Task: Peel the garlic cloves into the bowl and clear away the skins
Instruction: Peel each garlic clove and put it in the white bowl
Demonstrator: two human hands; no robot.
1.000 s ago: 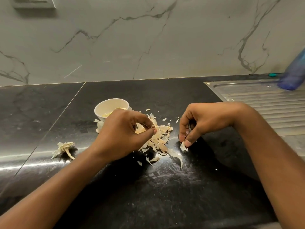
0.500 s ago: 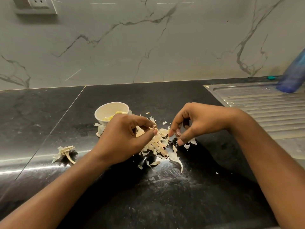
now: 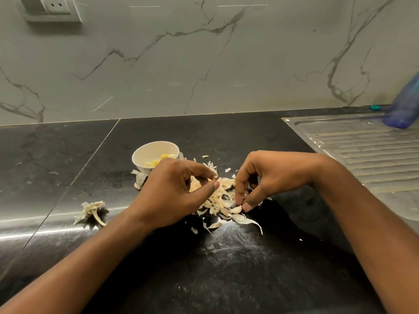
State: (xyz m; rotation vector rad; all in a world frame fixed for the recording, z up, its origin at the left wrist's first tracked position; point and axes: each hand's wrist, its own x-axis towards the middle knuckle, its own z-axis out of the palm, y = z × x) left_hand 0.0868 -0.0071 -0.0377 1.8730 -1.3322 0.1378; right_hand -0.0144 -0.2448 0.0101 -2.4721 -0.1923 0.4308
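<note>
**Me:** Black counter [image 3: 226,268], pale mess. My left hand [image 3: 172,191] has thumb and forefinger pinched together, on a flake of the skins [image 3: 217,198] as far as I can judge. The heap lies right under those tips.

**Desk:** And the other?

**Me:** My right hand [image 3: 267,177] curls down, thumb and fingertips nipping a pale piece [image 3: 235,209] at the heap's near edge. Clove or husk, I can't tell.

**Desk:** Bowl?

**Me:** The bowl [image 3: 140,159] sits just beyond my left knuckles, with peeled cloves [image 3: 161,159] inside and loose skins touching its foot.

**Desk:** What worries you?

**Me:** If that piece is a clove, it could get swept off with the husks. The flakes look light, so a quick drag of either wrist could scatter them or flick some into the bowl. My left knuckles are also near enough to the rim to knock it.
</note>
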